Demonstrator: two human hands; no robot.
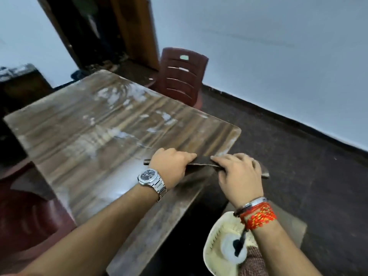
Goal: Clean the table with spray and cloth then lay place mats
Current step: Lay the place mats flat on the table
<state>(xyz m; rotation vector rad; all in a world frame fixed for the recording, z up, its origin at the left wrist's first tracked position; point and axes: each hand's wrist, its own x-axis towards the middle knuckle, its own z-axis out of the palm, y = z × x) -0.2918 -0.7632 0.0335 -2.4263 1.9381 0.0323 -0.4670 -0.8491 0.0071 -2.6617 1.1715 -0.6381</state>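
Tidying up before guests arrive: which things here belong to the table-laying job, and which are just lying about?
Job:
- wooden table, streaked with whitish smears
- dark woven place mat, held at the table's near edge by left hand and right hand

Lying about:
- maroon chair behind the table
- cream plastic stool beside the person

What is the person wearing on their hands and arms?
The left wrist has a shiny silver metal watch with a dark round face. The right wrist has a thick red and orange thread band, a thin silver bangle and a black cord. Both arms are bare, no sleeves.
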